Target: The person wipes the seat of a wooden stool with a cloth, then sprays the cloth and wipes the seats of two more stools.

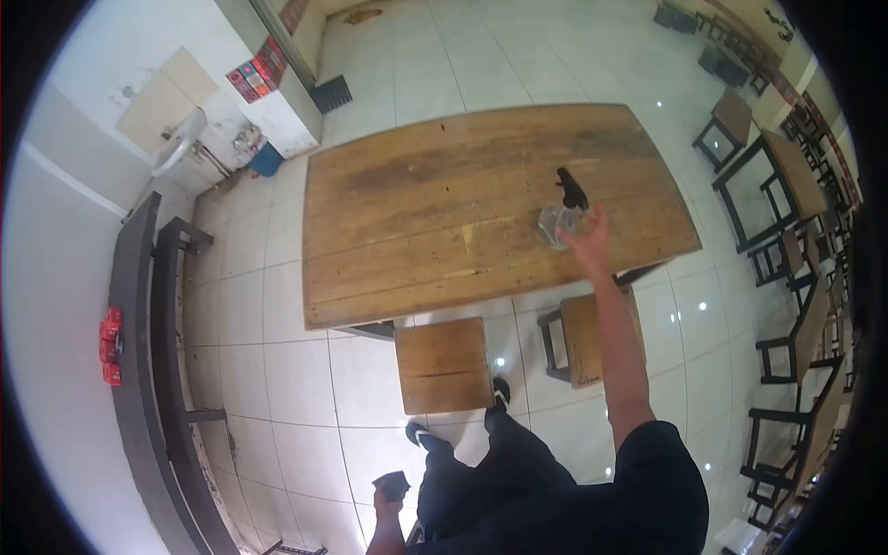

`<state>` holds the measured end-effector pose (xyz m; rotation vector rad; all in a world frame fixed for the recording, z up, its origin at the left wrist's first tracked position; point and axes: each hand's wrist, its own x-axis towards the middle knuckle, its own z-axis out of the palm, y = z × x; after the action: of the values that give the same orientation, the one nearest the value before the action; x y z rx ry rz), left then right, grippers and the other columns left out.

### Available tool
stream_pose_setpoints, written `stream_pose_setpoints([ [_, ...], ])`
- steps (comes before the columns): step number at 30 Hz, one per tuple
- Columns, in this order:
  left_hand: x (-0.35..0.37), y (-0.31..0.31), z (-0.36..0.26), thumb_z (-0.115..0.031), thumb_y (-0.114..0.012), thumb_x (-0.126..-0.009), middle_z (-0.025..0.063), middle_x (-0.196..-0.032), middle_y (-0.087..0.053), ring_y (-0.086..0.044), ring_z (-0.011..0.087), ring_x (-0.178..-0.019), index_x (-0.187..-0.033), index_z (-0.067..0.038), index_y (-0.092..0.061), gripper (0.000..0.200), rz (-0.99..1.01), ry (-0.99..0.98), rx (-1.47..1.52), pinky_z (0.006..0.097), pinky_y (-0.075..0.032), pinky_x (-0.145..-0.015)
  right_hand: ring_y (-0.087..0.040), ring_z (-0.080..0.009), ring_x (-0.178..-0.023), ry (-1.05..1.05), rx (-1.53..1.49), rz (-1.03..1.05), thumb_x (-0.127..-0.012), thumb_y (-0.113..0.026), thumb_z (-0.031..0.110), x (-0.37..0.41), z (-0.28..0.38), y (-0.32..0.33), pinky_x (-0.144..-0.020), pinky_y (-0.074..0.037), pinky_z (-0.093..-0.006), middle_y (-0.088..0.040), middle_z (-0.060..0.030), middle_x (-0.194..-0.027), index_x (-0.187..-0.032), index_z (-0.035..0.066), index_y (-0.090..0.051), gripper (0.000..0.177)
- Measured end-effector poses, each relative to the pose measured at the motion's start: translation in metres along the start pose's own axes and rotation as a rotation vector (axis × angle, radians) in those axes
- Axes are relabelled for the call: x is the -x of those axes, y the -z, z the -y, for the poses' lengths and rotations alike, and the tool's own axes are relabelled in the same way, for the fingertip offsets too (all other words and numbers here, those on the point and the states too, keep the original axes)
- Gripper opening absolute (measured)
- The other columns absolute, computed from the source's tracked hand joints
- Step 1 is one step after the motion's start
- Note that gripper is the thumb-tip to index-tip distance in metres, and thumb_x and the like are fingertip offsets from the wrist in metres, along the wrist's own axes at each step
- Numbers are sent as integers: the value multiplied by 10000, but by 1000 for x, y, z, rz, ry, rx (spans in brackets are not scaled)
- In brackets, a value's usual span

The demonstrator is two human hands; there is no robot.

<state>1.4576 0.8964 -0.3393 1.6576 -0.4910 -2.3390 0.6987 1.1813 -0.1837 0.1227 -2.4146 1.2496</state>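
On the wooden table, near its right end, is a clear spray bottle with a black trigger head. My right hand reaches out to it, thumb and fingers spread, the fingertips right at the bottle's near side. Low by my left leg, my left hand is closed around a dark folded cloth. The cloth sticks up above the fingers.
Two wooden stools stand at the table's near side, one right before my feet. A dark bench with red packets runs along the left wall. A sink and blue bucket are at the back left; more stools and tables line the right.
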Motion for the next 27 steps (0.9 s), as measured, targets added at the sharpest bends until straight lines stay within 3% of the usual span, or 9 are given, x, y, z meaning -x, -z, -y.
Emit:
stream_pose_setpoints([
  [2,18,-11,-7,-259,-594,-911,170,-1240,-631,-643,341,-1105,-1275,-42,-545,427,74,-52,55,506,-557,-920,-621,-285,-1124,-49,-128,155,-768,-842,280,-28,50,17,-965,-478,-412,-655,-142,-1230,-1485,77,-384,875],
  [4,25,-23,-11,-166,-650,-870,151,-1251,-621,-633,325,-1136,-1256,-37,-544,420,-71,83,375,479,-549,-955,-595,-258,-1167,-99,-244,325,-770,-845,283,-38,91,25,-996,-458,-389,-638,-145,-1261,-1434,47,-473,797],
  [6,9,-38,-11,-121,-663,-850,142,-1249,-617,-627,321,-1147,-1252,-35,-541,429,-52,53,441,468,-539,-973,-632,-284,-1092,-208,-39,492,-816,-800,340,-31,113,39,-922,-491,-392,-674,-158,-1174,-1375,91,-566,655],
  [8,-3,-67,-17,-36,-671,-819,132,-1229,-618,-611,316,-1164,-1247,-26,-535,449,-87,62,468,442,-498,-1037,-645,-307,-1036,25,-2,480,-823,-782,331,-2,120,53,-899,-502,-419,-685,-166,-1120,-1340,106,-600,593],
  [9,-12,-84,-22,-36,-671,-819,132,-1229,-618,-611,316,-1164,-1247,-26,-535,449,-69,66,468,442,-498,-1037,-659,-331,-980,249,43,473,-829,-764,322,17,120,59,-876,-514,-446,-695,-175,-1067,-1304,121,-634,532],
  [12,-33,-128,-34,-25,-641,-813,162,-1261,-606,-581,331,-1197,-1268,-11,-531,469,121,125,269,475,-451,-1081,-651,-359,-940,396,52,315,-821,-766,296,84,127,88,-828,-520,-462,-697,-179,-1030,-1311,130,-621,537],
  [17,4,-227,-65,-12,-602,-820,186,-1328,-576,-550,339,-1240,-1334,17,-492,527,701,182,1,483,-426,-1099,-677,-354,-811,-95,-15,284,-804,-792,290,214,135,162,-745,-536,-434,-709,-155,-879,-1139,57,-674,425],
  [23,46,-279,-60,-21,-625,-897,128,-1289,-603,-573,286,-1202,-1307,-14,-519,424,758,174,-333,429,-467,-1042,-678,-346,-773,-209,147,31,-771,-808,242,370,166,260,-705,-527,-424,-696,-150,-821,-991,19,-705,329],
  [27,79,-303,-31,-50,-651,-912,121,-1277,-620,-573,269,-1211,-1290,-29,-558,390,842,429,-450,402,-462,-1039,-674,-336,-801,-287,197,-168,-765,-769,183,437,180,316,-733,-525,-414,-701,-147,-847,-969,22,-707,266],
])
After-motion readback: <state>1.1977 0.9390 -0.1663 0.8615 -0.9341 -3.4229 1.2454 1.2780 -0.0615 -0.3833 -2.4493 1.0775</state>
